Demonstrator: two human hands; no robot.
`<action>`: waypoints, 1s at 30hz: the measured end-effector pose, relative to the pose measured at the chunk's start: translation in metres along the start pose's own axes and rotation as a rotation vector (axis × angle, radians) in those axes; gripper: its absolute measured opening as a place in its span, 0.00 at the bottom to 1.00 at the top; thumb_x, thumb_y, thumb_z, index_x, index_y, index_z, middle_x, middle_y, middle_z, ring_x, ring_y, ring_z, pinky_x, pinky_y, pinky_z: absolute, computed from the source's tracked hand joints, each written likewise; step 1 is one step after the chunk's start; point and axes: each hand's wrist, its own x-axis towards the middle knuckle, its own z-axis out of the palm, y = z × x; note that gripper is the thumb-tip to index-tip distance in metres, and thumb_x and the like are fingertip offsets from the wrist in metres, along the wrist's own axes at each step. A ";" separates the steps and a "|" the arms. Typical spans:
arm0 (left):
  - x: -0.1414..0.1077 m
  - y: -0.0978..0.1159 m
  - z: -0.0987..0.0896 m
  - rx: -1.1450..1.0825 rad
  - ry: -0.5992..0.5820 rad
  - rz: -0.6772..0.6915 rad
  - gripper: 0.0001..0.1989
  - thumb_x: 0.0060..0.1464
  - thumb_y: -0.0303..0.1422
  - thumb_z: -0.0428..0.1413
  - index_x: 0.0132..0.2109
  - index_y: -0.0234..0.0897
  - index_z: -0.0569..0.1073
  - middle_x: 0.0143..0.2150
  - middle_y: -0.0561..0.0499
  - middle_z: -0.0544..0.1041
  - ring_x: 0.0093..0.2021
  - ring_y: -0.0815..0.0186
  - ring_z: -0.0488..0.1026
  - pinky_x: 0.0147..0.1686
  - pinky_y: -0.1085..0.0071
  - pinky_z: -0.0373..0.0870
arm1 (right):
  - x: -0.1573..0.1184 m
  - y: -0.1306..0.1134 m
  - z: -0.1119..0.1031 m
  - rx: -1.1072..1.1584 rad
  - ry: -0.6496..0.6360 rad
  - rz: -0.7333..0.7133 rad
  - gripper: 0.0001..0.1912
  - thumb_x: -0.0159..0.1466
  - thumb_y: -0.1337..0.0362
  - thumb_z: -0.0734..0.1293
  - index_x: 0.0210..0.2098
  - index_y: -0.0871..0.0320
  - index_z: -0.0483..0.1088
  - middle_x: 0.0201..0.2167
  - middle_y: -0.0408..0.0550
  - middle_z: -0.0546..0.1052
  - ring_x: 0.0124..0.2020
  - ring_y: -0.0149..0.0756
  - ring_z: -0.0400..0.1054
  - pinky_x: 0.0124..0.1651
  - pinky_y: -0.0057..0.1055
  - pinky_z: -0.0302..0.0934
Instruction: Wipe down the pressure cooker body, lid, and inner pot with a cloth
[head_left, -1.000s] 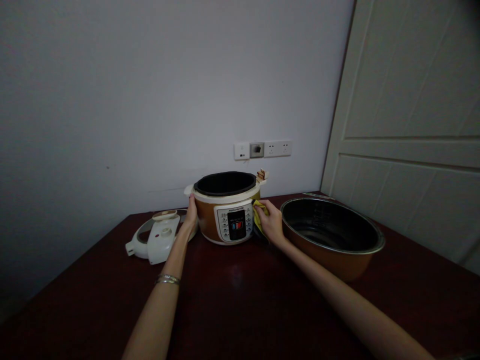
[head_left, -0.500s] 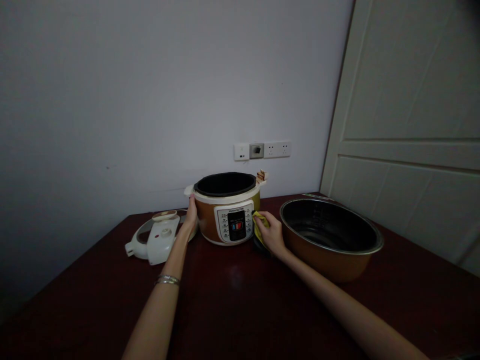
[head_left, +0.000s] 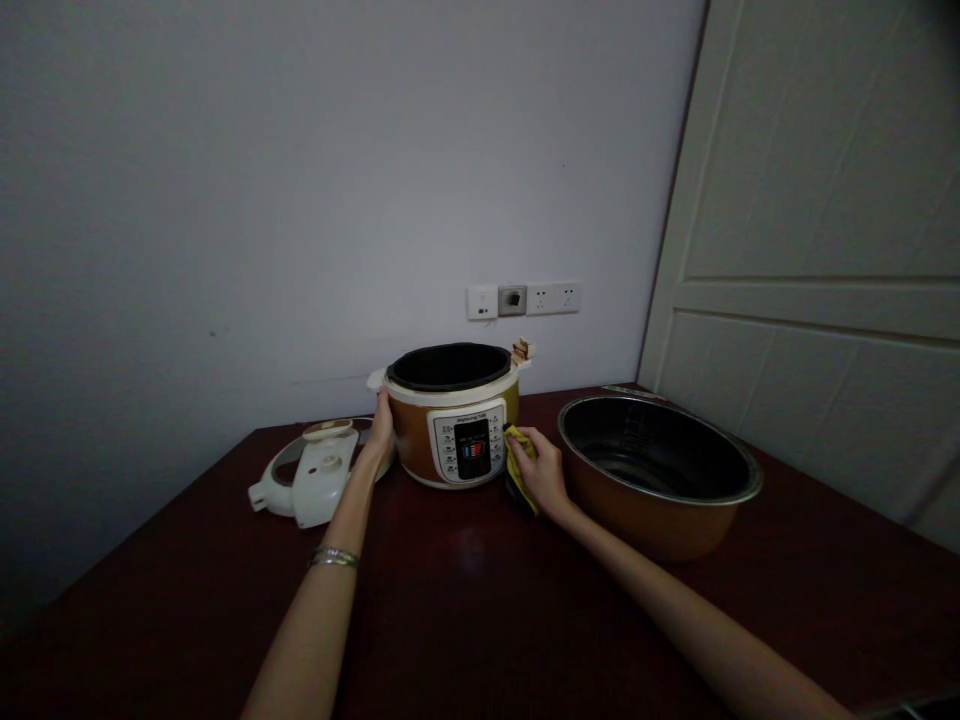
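Observation:
In the middle of the table stands an electric pressure cooker (head_left: 416, 445), orange-brown and white, open at the top, its control panel facing me. My left hand (head_left: 382, 430) is pressed against the cooker's left side below the handle, steadying it; its fingertips are partly hidden. A yellow cloth (head_left: 517, 462) with a dark part is pinched in my right hand (head_left: 541, 470). The cloth touches the cooker's front right side, beside the panel. Left of the cooker lies its white lid (head_left: 322, 475), partly behind my left wrist.
To the right a large inner pot (head_left: 660, 520), dark inside and orange-brown outside, stands close to my right forearm. The dark red table (head_left: 465, 620) reaches the wall, where sockets (head_left: 553, 297) are mounted. A white panelled door (head_left: 817, 400) is at the right.
My right hand and the cloth have shifted very slightly at the cooker's right side, and more of the cloth's lower part shows. My left hand stays against the cooker.

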 end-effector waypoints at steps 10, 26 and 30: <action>0.005 -0.005 0.001 -0.077 0.066 0.042 0.29 0.63 0.46 0.36 0.61 0.34 0.65 0.63 0.50 0.64 0.65 0.67 0.54 0.63 0.72 0.49 | 0.036 -0.018 -0.001 -0.015 0.045 -0.024 0.11 0.63 0.58 0.62 0.37 0.58 0.72 0.35 0.49 0.77 0.36 0.38 0.70 0.42 0.32 0.62; 0.010 -0.013 -0.004 -0.061 0.008 0.068 0.31 0.60 0.51 0.37 0.60 0.37 0.66 0.60 0.49 0.67 0.65 0.64 0.56 0.63 0.70 0.53 | 0.015 -0.021 -0.010 -0.040 -0.018 0.010 0.13 0.64 0.58 0.61 0.40 0.59 0.71 0.37 0.50 0.77 0.37 0.39 0.71 0.41 0.33 0.64; 0.004 -0.006 -0.002 -0.026 0.024 0.051 0.30 0.61 0.49 0.36 0.59 0.37 0.67 0.60 0.49 0.67 0.64 0.64 0.58 0.61 0.71 0.55 | 0.045 -0.053 -0.001 -0.176 0.045 -0.231 0.12 0.64 0.63 0.60 0.45 0.56 0.70 0.42 0.51 0.74 0.44 0.40 0.67 0.46 0.35 0.62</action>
